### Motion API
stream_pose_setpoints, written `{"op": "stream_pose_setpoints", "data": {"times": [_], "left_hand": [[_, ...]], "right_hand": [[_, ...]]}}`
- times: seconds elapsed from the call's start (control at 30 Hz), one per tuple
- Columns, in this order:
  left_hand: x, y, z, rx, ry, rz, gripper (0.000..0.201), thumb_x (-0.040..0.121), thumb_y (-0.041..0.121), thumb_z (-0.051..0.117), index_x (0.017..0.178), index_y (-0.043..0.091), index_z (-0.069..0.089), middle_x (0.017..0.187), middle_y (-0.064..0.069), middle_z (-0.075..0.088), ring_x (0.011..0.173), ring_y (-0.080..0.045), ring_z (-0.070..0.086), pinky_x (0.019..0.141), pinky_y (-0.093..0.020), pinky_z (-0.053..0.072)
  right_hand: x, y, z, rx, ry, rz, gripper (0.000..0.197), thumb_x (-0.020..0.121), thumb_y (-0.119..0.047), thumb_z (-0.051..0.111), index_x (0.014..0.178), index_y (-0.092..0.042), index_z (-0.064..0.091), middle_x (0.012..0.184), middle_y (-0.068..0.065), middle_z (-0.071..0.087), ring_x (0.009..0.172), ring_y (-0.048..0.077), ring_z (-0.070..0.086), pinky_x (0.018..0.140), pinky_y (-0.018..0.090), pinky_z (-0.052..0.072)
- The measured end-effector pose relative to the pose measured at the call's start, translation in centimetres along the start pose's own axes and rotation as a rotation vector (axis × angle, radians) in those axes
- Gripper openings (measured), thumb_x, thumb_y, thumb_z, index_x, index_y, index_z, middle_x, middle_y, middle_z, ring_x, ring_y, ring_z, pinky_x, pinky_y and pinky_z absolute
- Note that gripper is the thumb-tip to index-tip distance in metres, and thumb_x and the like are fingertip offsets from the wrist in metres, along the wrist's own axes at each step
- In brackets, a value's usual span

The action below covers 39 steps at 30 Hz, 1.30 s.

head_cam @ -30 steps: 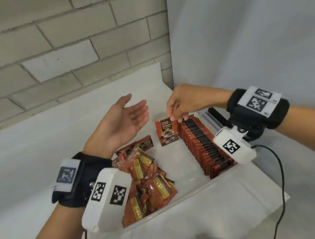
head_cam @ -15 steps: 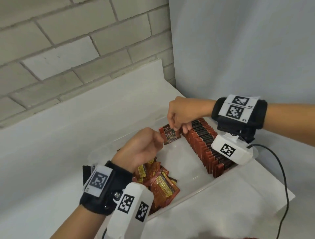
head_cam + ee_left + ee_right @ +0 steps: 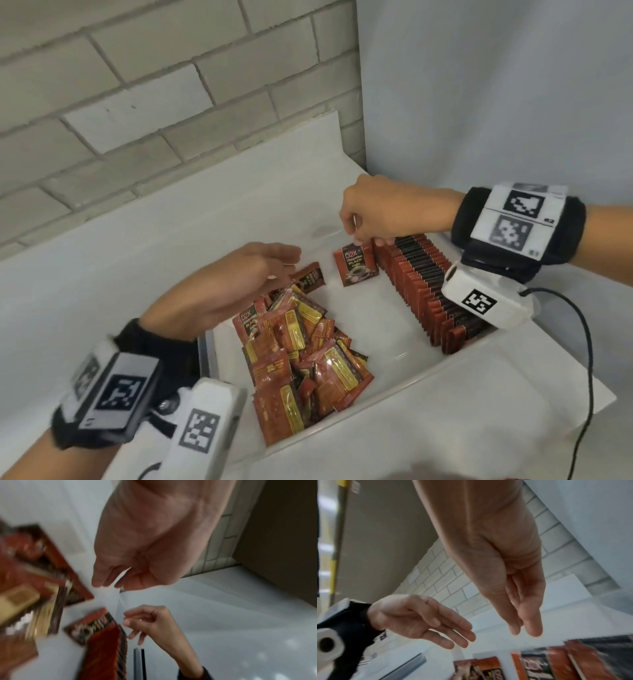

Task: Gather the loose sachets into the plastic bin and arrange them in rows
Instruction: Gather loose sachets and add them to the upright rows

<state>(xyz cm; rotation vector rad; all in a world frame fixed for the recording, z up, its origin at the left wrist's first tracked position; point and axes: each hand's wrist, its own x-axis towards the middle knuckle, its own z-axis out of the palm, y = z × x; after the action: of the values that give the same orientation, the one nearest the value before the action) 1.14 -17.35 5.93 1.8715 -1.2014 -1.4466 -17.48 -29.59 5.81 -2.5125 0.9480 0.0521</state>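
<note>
- At the lower left of the head view, your left hand (image 3: 236, 284) reaches over the near-left corner of the clear, shallow plastic bin (image 3: 404, 377), palm turned inward. Its fingers are stretched out and loosely spread, gripping nothing; the right wrist view (image 3: 419, 618) shows the same relaxed, extended fingers.
- Just below that hand, in the left part of the bin, lies the heap of loose red-and-gold foil sachets (image 3: 301, 356), piled flat and crossing one another at all angles.
- At the upper edge of the heap, right by your left fingertips, one dark red sachet (image 3: 310, 277) lies tilted. Whether the fingertips touch it cannot be told.
- Towards the centre, a single red-and-black sachet with a coffee cup printed on it (image 3: 356, 265) stands upright on the bin floor, its face to the camera, at the far end of the row.
- Your right hand (image 3: 380, 212) comes in from the right of the frame and hangs over that sachet, fingertips pointing down and gathered at its top edge. It appears to pinch that edge, though the contact itself is partly hidden.
- To the right, the long row of red-and-black sachets standing on edge (image 3: 424, 284) runs along the right side of the bin, packed face to face.
- The bin sits on a white worktop (image 3: 120, 267), with a grey brick wall (image 3: 137, 102) at the upper left of the frame.
</note>
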Motion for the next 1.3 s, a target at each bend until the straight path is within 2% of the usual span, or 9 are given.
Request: {"op": "stream_pose_setpoints", "data": {"times": [0.1, 0.2, 0.33, 0.43, 0.5, 0.73, 0.9, 1.07, 1.3], "left_hand": [[-1.5, 0.2, -1.6, 0.335, -0.003, -0.009, 0.037, 0.079, 0.025, 0.054, 0.114, 0.032, 0.062, 0.129, 0.006, 0.058, 0.123, -0.009, 0.051, 0.112, -0.035, 0.033], [-1.9, -0.1, -1.7, 0.549, 0.001, -0.040, 0.036, 0.096, 0.015, 0.045, 0.130, 0.024, 0.054, 0.132, 0.005, 0.054, 0.126, -0.010, 0.046, 0.110, -0.028, 0.032], [-2.2, -0.8, -1.0, 0.677, -0.099, -0.074, 0.050, 0.078, 0.036, 0.040, 0.127, 0.030, 0.052, 0.122, 0.012, 0.058, 0.118, -0.008, 0.051, 0.097, -0.023, 0.039], [-1.9, -1.5, -0.7, 0.735, -0.126, -0.075, 0.036, 0.097, 0.028, 0.043, 0.132, 0.026, 0.046, 0.126, 0.005, 0.059, 0.114, -0.011, 0.056, 0.096, -0.029, 0.046], [-1.5, -1.8, -0.7, 0.790, -0.136, -0.069, 0.036, 0.100, 0.024, 0.041, 0.136, 0.023, 0.041, 0.127, 0.001, 0.059, 0.113, -0.014, 0.056, 0.096, -0.032, 0.047], [-0.5, -1.5, -0.4, 0.952, -0.171, -0.031, 0.037, 0.099, 0.020, 0.040, 0.136, 0.016, 0.038, 0.115, -0.006, 0.063, 0.098, -0.020, 0.064, 0.085, -0.036, 0.053], [0.2, -1.4, -0.2, 1.089, -0.090, 0.018, 0.036, 0.098, 0.015, 0.039, 0.134, 0.015, 0.045, 0.114, -0.008, 0.062, 0.096, -0.022, 0.060, 0.083, -0.038, 0.051], [0.2, -0.8, 0.3, 1.197, -0.157, 0.027, 0.034, 0.099, 0.014, 0.037, 0.125, 0.014, 0.058, 0.127, -0.008, 0.049, 0.111, -0.021, 0.050, 0.092, -0.032, 0.043], [0.8, -1.6, -0.5, 1.034, -0.194, 0.005, 0.028, 0.099, 0.011, 0.039, 0.126, 0.013, 0.044, 0.111, -0.003, 0.064, 0.093, -0.019, 0.060, 0.082, -0.032, 0.048]], "right_hand": [[0.0, -1.9, 0.5, 0.057, -0.072, -0.076, 0.013, 0.092, -0.012, 0.060, 0.094, -0.003, 0.069, 0.072, 0.009, 0.072, 0.053, 0.009, 0.067, 0.056, 0.014, 0.053], [0.9, -3.5, 2.9, -0.010, -0.235, -0.106, 0.027, 0.093, -0.018, 0.054, 0.107, 0.002, 0.066, 0.089, 0.013, 0.073, 0.077, 0.026, 0.070, 0.062, 0.027, 0.052], [1.9, -4.3, 5.1, -0.087, -0.306, -0.072, 0.032, 0.094, -0.012, 0.049, 0.111, 0.012, 0.059, 0.075, 0.010, 0.053, 0.059, 0.020, 0.043, 0.043, 0.022, 0.028], [2.1, -4.6, 5.0, -0.105, -0.303, -0.056, 0.031, 0.095, -0.011, 0.049, 0.112, 0.013, 0.057, 0.072, 0.012, 0.045, 0.054, 0.014, 0.035, 0.036, 0.017, 0.024], [2.3, -5.0, 4.9, -0.127, -0.317, -0.051, 0.025, 0.094, -0.012, 0.051, 0.102, 0.011, 0.056, 0.079, 0.022, 0.048, 0.057, 0.015, 0.036, 0.040, 0.019, 0.026], [2.9, -6.2, 5.8, -0.139, -0.414, -0.090, 0.030, 0.090, -0.032, 0.062, 0.079, -0.005, 0.059, 0.066, 0.005, 0.050, 0.063, 0.021, 0.049, 0.052, 0.024, 0.035], [2.7, -6.5, 5.8, -0.014, -0.484, -0.012, 0.042, 0.094, -0.034, 0.056, 0.109, 0.005, 0.063, 0.078, 0.006, 0.050, 0.069, 0.019, 0.049, 0.052, 0.022, 0.036], [2.6, -6.1, 6.3, 0.387, -0.519, 0.197, 0.032, 0.104, -0.031, 0.038, 0.076, -0.018, 0.045, 0.075, -0.003, 0.045, 0.061, 0.007, 0.044, 0.058, 0.019, 0.042], [2.2, -5.9, 6.6, 0.530, -0.517, 0.229, 0.037, 0.086, -0.042, 0.067, 0.074, -0.010, 0.053, 0.077, -0.004, 0.051, 0.080, 0.010, 0.053, 0.072, 0.019, 0.049]]}}
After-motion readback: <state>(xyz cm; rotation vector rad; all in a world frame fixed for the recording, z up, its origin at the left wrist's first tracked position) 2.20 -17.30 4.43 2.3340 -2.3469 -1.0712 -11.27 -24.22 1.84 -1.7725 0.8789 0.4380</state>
